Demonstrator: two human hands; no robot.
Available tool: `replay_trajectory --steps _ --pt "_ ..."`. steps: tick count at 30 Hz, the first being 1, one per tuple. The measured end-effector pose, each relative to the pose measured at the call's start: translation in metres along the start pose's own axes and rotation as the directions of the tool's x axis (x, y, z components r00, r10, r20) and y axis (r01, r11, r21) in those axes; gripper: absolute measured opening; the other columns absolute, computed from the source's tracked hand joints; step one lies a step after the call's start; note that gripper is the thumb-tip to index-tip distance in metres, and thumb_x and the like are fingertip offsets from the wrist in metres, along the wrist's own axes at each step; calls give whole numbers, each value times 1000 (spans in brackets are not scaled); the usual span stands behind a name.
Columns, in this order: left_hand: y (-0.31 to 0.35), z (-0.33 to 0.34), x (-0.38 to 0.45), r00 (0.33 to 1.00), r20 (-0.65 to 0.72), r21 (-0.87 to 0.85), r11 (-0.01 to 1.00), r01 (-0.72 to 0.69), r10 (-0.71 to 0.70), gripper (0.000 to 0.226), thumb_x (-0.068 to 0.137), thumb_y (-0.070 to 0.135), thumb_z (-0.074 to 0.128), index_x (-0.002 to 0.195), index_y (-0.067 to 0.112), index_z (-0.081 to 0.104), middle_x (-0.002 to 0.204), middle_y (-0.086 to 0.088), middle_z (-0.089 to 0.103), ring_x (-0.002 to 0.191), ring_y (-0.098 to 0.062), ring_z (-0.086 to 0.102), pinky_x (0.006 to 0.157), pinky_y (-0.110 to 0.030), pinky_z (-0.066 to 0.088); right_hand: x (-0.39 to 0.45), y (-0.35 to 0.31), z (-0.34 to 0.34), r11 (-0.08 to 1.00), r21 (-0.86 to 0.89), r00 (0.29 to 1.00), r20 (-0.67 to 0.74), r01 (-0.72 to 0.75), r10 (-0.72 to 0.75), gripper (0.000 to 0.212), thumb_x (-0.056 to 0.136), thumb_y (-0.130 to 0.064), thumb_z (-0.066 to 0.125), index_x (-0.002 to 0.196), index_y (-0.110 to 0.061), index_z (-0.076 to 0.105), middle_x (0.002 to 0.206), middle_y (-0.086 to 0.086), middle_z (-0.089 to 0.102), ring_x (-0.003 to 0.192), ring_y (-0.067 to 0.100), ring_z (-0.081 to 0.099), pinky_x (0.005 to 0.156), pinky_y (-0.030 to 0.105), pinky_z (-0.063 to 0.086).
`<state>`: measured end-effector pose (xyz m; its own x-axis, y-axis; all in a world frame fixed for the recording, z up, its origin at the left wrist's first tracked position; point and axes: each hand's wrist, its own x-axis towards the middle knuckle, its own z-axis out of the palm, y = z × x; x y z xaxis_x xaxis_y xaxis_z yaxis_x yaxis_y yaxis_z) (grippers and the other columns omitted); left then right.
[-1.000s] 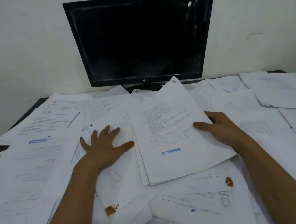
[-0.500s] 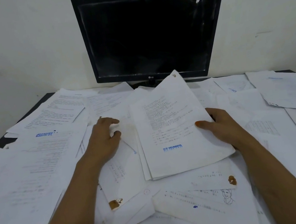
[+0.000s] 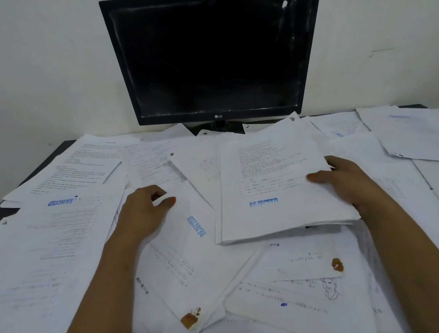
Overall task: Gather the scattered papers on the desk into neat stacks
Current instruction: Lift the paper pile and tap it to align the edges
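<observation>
A plain off-white wall [image 3: 27, 66] fills the upper half of the view, with a few faint scuffs and a small dark mark on its right side. Against it stands 1 black flat-screen monitor [image 3: 218, 52], switched off, its dark screen smudged and showing a pale glint near the top right corner. The monitor's stand rests at the back of a dark desk [image 3: 49, 159], whose black surface shows only at the far left corner and along the near edge. The light is dim and even.
</observation>
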<state>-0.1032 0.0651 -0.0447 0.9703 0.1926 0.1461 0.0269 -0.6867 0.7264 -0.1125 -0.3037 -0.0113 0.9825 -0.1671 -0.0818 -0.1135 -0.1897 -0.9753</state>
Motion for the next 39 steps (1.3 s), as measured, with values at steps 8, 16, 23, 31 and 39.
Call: replay_trajectory --steps 8,16,23,31,39 --pt "-3 -8 9 938 -187 -316 922 225 -293 18 96 21 56 90 5 60 90 -9 62 85 -27 57 76 -32 42 -10 -3 5 980 131 961 252 -147 110 36 86 -2 65 122 -8 60 107 7 73 92 26 72 66 32 60" --pt "4 -11 9 901 -33 -556 757 342 -432 15 99 13 48 91 5 57 90 -10 61 89 -28 57 82 -35 46 -16 -2 14 980 102 876 471 -170 102 40 89 -5 62 128 -13 55 119 7 69 107 28 67 92 44 55" --pt "3 -21 5 939 182 -463 817 345 -293 21 93 7 57 113 8 63 107 -14 69 91 -30 67 85 -37 52 -15 -8 0 996 -4 913 399 -89 83 27 91 -15 63 117 -17 66 105 5 74 92 26 72 71 34 59" --pt "14 -19 -3 926 297 -405 847 344 -234 25 93 6 55 117 8 62 108 -8 68 92 -25 66 75 -31 52 2 -1 25 961 -245 977 197 128 -80 18 97 -24 56 113 -26 63 116 -6 67 102 13 63 93 35 49" --pt "19 -11 0 946 217 -386 869 311 -242 20 94 2 50 109 8 61 99 -5 63 79 -17 59 63 -24 44 -7 -4 33 969 -198 968 232 147 -99 18 95 -20 58 112 -24 64 114 -7 69 101 14 66 88 32 51"
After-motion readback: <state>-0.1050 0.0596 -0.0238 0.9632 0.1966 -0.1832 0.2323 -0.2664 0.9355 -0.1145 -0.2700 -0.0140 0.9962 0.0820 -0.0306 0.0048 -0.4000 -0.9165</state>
